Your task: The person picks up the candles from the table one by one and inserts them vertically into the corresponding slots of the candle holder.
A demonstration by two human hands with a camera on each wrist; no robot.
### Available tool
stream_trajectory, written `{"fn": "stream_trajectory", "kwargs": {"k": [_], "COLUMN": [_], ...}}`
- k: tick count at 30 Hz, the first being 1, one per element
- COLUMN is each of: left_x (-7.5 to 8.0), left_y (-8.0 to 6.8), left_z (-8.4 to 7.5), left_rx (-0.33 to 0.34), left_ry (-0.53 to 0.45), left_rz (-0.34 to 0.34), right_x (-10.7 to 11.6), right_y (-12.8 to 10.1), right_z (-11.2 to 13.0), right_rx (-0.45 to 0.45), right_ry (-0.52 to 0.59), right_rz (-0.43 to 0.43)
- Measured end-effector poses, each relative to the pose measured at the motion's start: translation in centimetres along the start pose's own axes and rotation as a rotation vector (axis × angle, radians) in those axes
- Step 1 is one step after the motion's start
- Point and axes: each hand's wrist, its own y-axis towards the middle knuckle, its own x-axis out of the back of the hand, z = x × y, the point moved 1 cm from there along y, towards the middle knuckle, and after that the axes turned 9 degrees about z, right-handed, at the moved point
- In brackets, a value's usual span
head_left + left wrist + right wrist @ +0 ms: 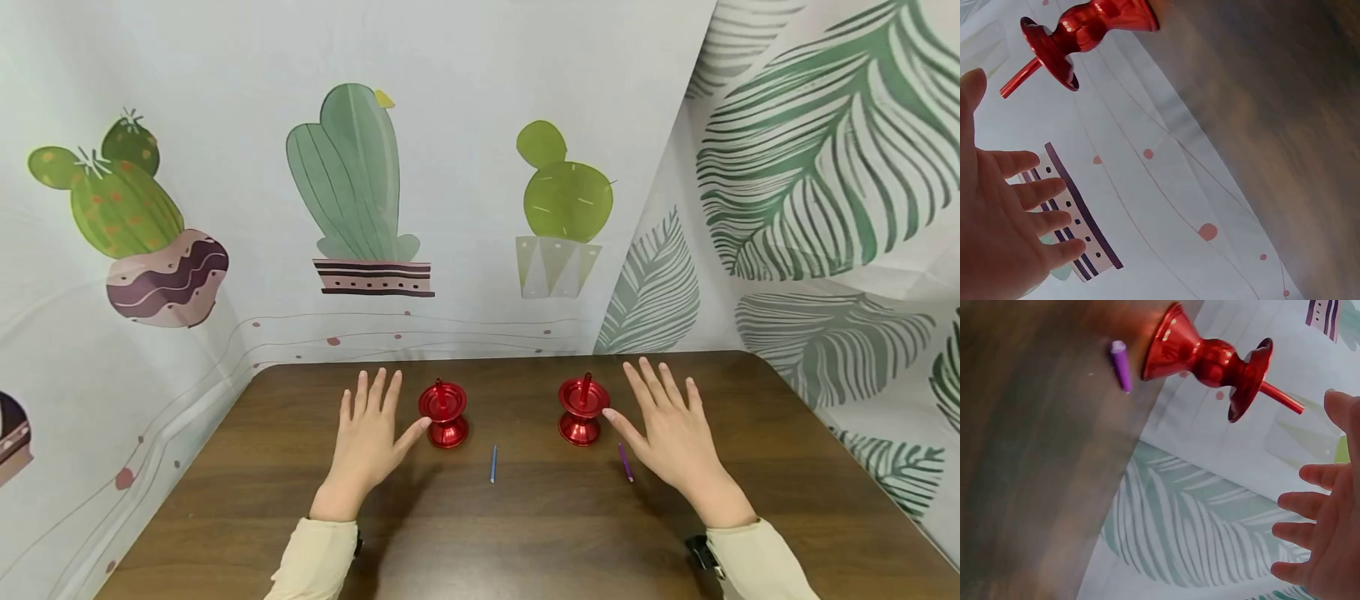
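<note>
Two red metal candle holders stand upright on a brown wooden table, each with a spike in its cup. My left hand lies flat with fingers spread, its thumb almost at the left holder. My right hand is spread the same way just right of the right holder. A thin blue candle lies between the holders, nearer me. A thin purple candle lies by my right thumb. Both hands hold nothing.
A cloth backdrop printed with cacti rises behind the table's far edge. A leaf-printed cloth closes off the right side. Cream sleeves cover both forearms, and a dark strap sits on the right wrist.
</note>
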Motion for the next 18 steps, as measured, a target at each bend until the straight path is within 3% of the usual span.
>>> {"fn": "stream_trajectory", "kwargs": {"k": [18], "left_x": [1.6], "left_y": [0.6], "left_z": [-1.1], "left_rx": [-0.126], "left_ry": [-0.151], "left_rz": [-0.081], "right_x": [1.8], "right_y": [2.1], "right_z": [3.9], "right_rx": [0.125], "right_ry": [0.062], "right_rz": [-0.102]}}
